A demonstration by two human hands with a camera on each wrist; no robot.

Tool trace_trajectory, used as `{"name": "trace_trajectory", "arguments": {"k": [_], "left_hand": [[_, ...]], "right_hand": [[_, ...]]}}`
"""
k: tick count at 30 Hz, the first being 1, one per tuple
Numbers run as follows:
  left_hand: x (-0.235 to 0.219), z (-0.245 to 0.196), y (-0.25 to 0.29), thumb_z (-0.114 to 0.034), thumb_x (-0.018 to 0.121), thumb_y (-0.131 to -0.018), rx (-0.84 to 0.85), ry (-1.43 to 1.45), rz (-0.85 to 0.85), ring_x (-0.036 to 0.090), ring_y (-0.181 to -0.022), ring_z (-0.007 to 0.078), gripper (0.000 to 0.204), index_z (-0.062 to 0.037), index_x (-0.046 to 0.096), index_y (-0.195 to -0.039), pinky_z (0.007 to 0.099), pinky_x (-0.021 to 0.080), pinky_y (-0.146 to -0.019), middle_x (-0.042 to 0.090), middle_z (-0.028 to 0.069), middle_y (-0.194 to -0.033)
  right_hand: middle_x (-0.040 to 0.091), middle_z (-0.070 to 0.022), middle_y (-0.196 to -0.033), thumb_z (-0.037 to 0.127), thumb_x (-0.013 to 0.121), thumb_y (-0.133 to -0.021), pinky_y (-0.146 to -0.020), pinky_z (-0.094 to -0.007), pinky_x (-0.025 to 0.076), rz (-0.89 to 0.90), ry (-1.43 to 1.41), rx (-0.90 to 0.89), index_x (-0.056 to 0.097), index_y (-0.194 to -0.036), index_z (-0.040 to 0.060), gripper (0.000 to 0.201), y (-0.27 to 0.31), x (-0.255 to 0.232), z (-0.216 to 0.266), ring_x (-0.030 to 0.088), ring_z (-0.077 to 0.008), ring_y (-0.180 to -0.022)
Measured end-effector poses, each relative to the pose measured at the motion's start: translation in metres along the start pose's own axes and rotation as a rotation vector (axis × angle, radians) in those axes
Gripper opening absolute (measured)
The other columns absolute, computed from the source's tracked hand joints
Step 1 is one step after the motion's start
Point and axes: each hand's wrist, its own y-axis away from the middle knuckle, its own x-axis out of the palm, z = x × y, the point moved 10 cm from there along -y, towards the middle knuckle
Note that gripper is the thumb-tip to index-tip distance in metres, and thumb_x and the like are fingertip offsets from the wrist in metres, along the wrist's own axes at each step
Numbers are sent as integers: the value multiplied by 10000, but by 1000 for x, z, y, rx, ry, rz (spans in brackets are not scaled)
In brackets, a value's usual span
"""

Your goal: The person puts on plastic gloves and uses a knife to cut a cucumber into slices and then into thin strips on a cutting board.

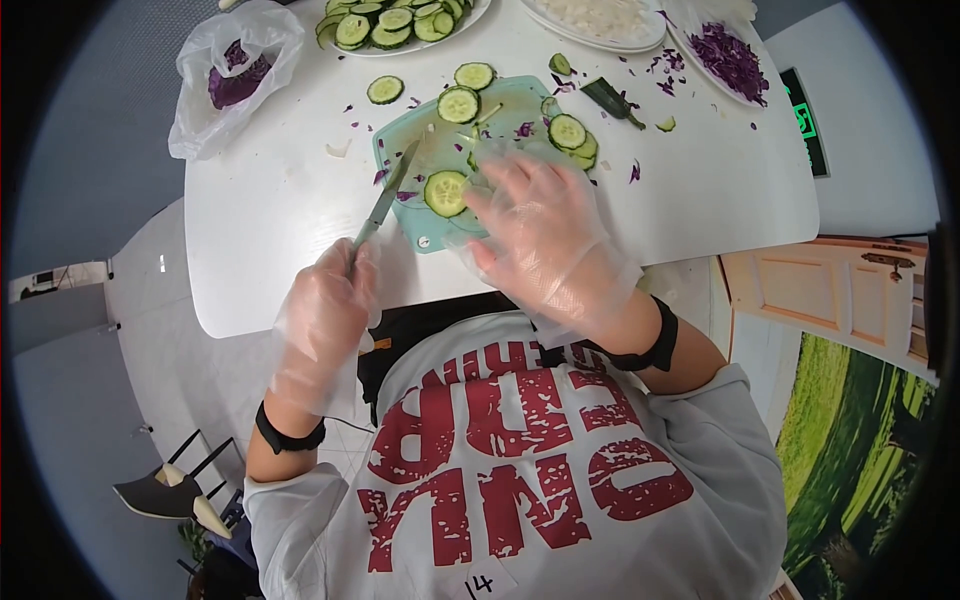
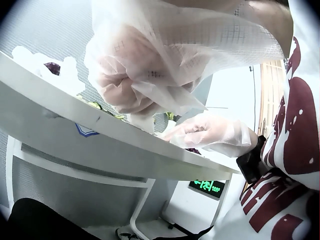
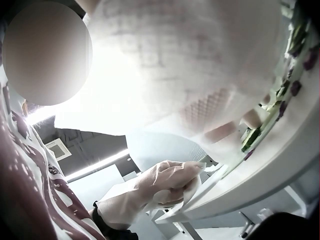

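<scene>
In the head view my left hand (image 1: 328, 300), in a clear plastic glove, grips the handle of a knife (image 1: 392, 188). The blade slants up over the left part of the teal cutting board (image 1: 400, 130). My gloved right hand (image 1: 548, 220) reaches over the board's right side, fingers extended. Its fingertips are right at a cucumber slice (image 1: 446, 193); what lies under the palm is hidden. More cucumber slices (image 1: 458, 104) lie at the board's top, and others (image 1: 567, 131) by its right edge. In the left wrist view the left hand (image 2: 135, 75) shows curled fingers.
At the back stand a plate of cucumber slices (image 1: 390, 38), a plate of pale shreds (image 1: 600, 20) and a plate of shredded purple cabbage (image 1: 728, 62). A plastic bag (image 1: 275, 35) with purple cabbage lies back left. A cucumber end (image 1: 612, 103) and scraps are scattered around the board.
</scene>
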Motion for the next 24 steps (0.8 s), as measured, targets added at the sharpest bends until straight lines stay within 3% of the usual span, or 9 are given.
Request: {"name": "trace_trajectory", "arguments": {"k": [2, 4, 8, 11, 14, 24], "left_hand": [[-3, -4, 2, -205, 546, -1035, 1, 25, -3, 467, -463, 86, 266, -8, 604, -867, 288, 404, -473, 476, 12, -546], [-8, -16, 5, -221, 575, -1007, 78, -31, -48, 525, -520, 378, 253, -33, 577, -837, 414, 444, -522, 528, 190, -575], [3, -10, 7, -220, 569, -1005, 32, -56, 10, 550, -546, 387, 232, -43, 575, -856, 426, 458, -537, 551, 179, -583], [11, -6, 6, -227, 568, -1001, -31, -15, 66, 578, -563, 390, 230, -53, 570, -852, 439, 464, -537, 571, 172, -589], [10, -11, 6, -239, 562, -1004, 27, -94, 43, 598, -556, 378, 246, -55, 562, -841, 438, 469, -529, 582, 161, -584], [8, -22, 8, -218, 557, -1006, 46, -112, 47, 607, -483, 324, 254, -52, 552, -813, 400, 480, -496, 584, 134, -536]], "right_hand": [[552, -106, -1348, 265, 720, -815, -1064, -441, 370, -10, -7, 1, 665, -1193, 66, 431, 1, 0, 0, 491, -284, -1255], [552, -103, -1348, 267, 718, -821, -1065, -443, 369, 28, -31, 3, 655, -1209, 65, 442, -2, -4, 4, 497, -278, -1248], [549, -94, -1361, 274, 704, -848, -1076, -443, 363, 119, -65, -28, 619, -1274, 60, 483, 0, 8, 12, 510, -253, -1241], [571, -87, -1333, 295, 669, -862, -1110, -456, 312, 46, -59, -86, 627, -1243, 49, 455, 4, 13, 14, 495, -238, -1277], [549, -87, -1379, 299, 668, -890, -1102, -454, 340, 40, -54, -99, 596, -1324, 54, 503, 8, 13, 14, 504, -234, -1266], [561, -77, -1370, 310, 665, -898, -1114, -454, 324, 90, -17, -72, 602, -1320, 61, 494, 3, 13, 15, 508, -229, -1253]]}}
